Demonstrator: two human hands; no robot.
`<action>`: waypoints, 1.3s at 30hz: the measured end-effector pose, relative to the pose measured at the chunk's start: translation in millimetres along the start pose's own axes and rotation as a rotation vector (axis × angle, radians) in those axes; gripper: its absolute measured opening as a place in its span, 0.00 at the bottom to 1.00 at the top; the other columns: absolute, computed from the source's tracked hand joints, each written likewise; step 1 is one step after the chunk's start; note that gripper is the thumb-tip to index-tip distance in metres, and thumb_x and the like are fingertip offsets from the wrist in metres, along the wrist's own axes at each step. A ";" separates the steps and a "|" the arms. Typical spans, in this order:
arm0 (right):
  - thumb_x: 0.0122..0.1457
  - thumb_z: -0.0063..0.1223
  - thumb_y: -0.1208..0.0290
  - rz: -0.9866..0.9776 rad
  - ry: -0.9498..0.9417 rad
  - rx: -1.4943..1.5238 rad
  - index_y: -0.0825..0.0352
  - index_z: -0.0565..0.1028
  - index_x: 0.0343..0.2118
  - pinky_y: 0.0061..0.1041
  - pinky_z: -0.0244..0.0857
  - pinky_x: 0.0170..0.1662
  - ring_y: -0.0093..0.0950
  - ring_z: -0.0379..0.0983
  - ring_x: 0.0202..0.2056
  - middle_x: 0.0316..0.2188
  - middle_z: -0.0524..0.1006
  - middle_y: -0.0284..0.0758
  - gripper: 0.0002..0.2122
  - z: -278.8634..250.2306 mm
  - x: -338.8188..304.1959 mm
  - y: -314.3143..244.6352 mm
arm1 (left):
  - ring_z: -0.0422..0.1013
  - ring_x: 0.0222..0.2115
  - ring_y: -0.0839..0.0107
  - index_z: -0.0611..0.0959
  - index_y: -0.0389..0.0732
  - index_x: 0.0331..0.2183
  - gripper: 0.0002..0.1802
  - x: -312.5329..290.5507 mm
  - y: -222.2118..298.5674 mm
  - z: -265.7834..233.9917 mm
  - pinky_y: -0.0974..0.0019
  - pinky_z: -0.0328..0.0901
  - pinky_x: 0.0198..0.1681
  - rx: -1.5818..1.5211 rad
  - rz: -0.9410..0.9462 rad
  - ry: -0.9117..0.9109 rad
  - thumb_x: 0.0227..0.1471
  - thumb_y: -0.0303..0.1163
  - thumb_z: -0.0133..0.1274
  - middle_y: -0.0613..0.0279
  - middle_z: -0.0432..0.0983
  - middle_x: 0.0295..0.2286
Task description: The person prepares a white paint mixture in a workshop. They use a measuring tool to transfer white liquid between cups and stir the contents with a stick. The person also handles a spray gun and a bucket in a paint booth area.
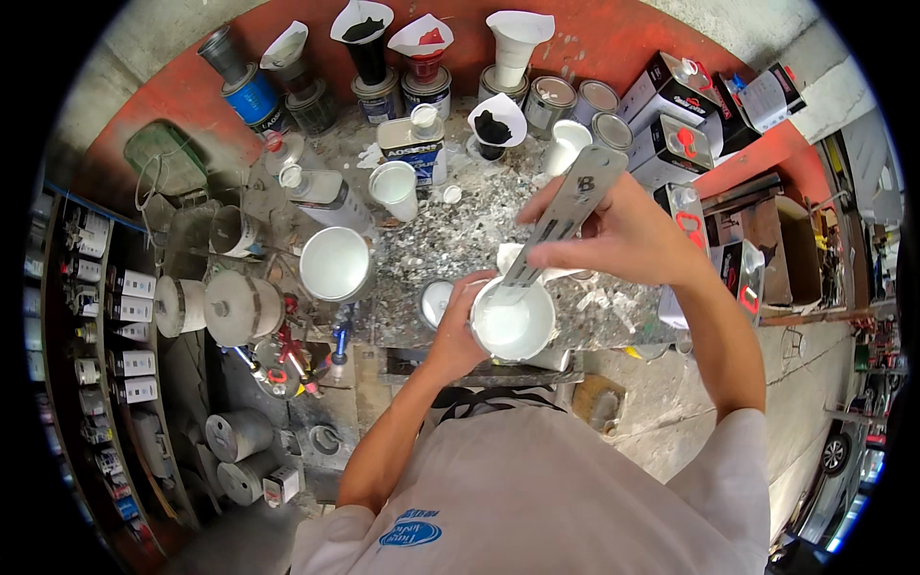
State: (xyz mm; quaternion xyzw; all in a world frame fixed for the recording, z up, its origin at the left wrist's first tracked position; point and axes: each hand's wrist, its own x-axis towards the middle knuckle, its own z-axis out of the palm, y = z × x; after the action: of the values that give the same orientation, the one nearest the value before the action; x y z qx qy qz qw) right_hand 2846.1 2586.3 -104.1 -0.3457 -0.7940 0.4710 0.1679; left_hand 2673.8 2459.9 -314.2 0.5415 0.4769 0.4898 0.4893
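My left hand [463, 331] is wrapped round the side of a white mixing cup [517, 337] with white paint in it, near the bench's front edge. A flat metal mixing stick [575, 206] slants between the fingers of my right hand [628, 230], its lower end down inside the cup. A crumpled white paper or rag [513, 257] lies just behind the cup. Left of my left hand stands a small can [436, 302] with a white inside, partly hidden by the fingers. Farther left is a larger open white cup [335, 264].
The bench [422, 249] is splattered with dried paint. Along its back stand paint cans [551, 101] and cups with paper strainers [362, 29]. A smaller cup of white paint [393, 187] and a metal solvent can [331, 196] stand left. Spray guns [287, 359] hang at the front left.
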 end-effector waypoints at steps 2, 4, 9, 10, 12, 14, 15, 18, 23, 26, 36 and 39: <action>0.49 0.69 0.74 -0.017 -0.082 -0.140 0.70 0.80 0.35 0.18 0.64 0.29 0.18 0.71 0.28 0.30 0.78 0.29 0.11 -26.3 -0.4 10.7 | 0.62 0.57 0.56 0.72 0.41 0.53 0.43 18.7 -13.2 23.6 0.58 0.60 0.59 -0.056 -0.037 -0.039 0.32 0.25 0.71 0.53 0.63 0.54; 0.49 0.68 0.75 -0.176 -0.077 -0.297 0.72 0.81 0.28 0.23 0.65 0.28 0.24 0.73 0.25 0.25 0.78 0.33 0.07 -43.4 0.4 12.1 | 0.61 0.57 0.56 0.72 0.40 0.53 0.45 32.5 -8.2 37.1 0.58 0.60 0.59 -0.053 -0.021 -0.018 0.30 0.24 0.72 0.53 0.62 0.54; 0.51 0.66 0.70 -0.449 -0.106 -0.265 0.66 0.82 0.29 0.29 0.65 0.26 0.34 0.75 0.23 0.24 0.79 0.36 0.06 -75.8 4.3 7.3 | 0.66 0.55 0.66 0.64 0.39 0.59 0.53 53.0 -27.4 49.9 0.61 0.59 0.59 0.038 0.035 0.028 0.32 0.29 0.74 0.58 0.68 0.54; 0.51 0.66 0.71 -0.428 -0.127 -0.284 0.66 0.82 0.31 0.29 0.66 0.27 0.34 0.75 0.23 0.24 0.79 0.36 0.06 -77.2 4.0 11.2 | 0.66 0.55 0.67 0.64 0.40 0.58 0.53 57.3 -27.2 49.7 0.61 0.59 0.60 0.023 -0.015 0.041 0.32 0.30 0.74 0.57 0.68 0.54; 0.50 0.67 0.73 -0.361 -0.113 -0.282 0.66 0.83 0.34 0.28 0.62 0.26 0.32 0.71 0.22 0.19 0.75 0.36 0.08 -72.4 -0.4 22.9 | 0.66 0.54 0.66 0.64 0.39 0.58 0.52 65.2 -23.9 47.9 0.60 0.60 0.59 0.037 -0.039 0.090 0.31 0.29 0.74 0.57 0.69 0.53; 0.51 0.66 0.73 -0.308 -0.080 -0.254 0.65 0.83 0.36 0.28 0.61 0.26 0.32 0.69 0.21 0.19 0.74 0.36 0.09 -66.6 -7.1 34.5 | 0.65 0.55 0.62 0.66 0.40 0.56 0.51 74.5 -20.9 46.6 0.59 0.60 0.59 0.014 -0.083 0.124 0.29 0.27 0.74 0.56 0.67 0.54; 0.51 0.66 0.73 -0.282 -0.071 -0.242 0.64 0.83 0.37 0.27 0.61 0.26 0.32 0.68 0.20 0.19 0.74 0.35 0.10 -63.4 -10.2 39.0 | 0.63 0.56 0.59 0.68 0.41 0.55 0.50 78.4 -20.4 46.7 0.58 0.60 0.60 -0.017 -0.119 0.147 0.27 0.24 0.73 0.55 0.64 0.54; 0.51 0.66 0.75 -0.145 0.058 -0.080 0.63 0.83 0.40 0.27 0.58 0.24 0.29 0.65 0.19 0.18 0.73 0.35 0.12 -49.0 -17.6 35.7 | 0.61 0.57 0.55 0.70 0.41 0.54 0.49 83.4 -26.3 45.8 0.57 0.60 0.60 0.088 -0.044 0.173 0.24 0.20 0.71 0.55 0.61 0.55; 0.52 0.64 0.77 -0.226 0.126 -0.229 0.63 0.82 0.44 0.26 0.59 0.24 0.26 0.67 0.20 0.19 0.74 0.35 0.14 -63.1 -11.3 20.1 | 0.61 0.58 0.54 0.71 0.41 0.52 0.47 89.7 -42.8 44.6 0.57 0.62 0.59 0.228 0.040 0.137 0.24 0.20 0.71 0.55 0.60 0.56; 0.54 0.63 0.78 -0.297 0.074 -0.354 0.63 0.80 0.46 0.27 0.62 0.24 0.26 0.70 0.20 0.21 0.75 0.35 0.15 -61.6 -8.0 35.1 | 0.61 0.58 0.53 0.71 0.41 0.51 0.45 94.2 -38.0 48.0 0.57 0.63 0.58 0.145 0.073 0.152 0.26 0.21 0.72 0.54 0.59 0.56; 0.56 0.61 0.78 -0.103 0.365 -0.168 0.65 0.80 0.46 0.21 0.66 0.28 0.22 0.73 0.23 0.29 0.81 0.34 0.14 -49.7 -20.3 34.5 | 0.59 0.59 0.51 0.70 0.44 0.51 0.47 102.4 -48.4 45.6 0.55 0.62 0.59 0.212 0.103 0.165 0.26 0.22 0.73 0.53 0.56 0.57; 0.56 0.61 0.77 -0.098 0.400 -0.272 0.69 0.81 0.41 0.20 0.68 0.29 0.20 0.74 0.23 0.37 0.83 0.38 0.09 -51.1 -11.8 39.8 | 0.58 0.59 0.50 0.70 0.45 0.52 0.47 105.5 -43.8 46.8 0.55 0.62 0.60 0.213 0.145 0.180 0.26 0.22 0.73 0.54 0.56 0.57</action>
State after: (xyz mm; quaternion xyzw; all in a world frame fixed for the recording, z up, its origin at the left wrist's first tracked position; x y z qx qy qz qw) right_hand 2900.2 2622.8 -112.3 -0.4125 -0.8169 0.2733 0.2965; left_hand 2725.8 2564.9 -353.1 0.5774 0.5278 0.5170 0.3476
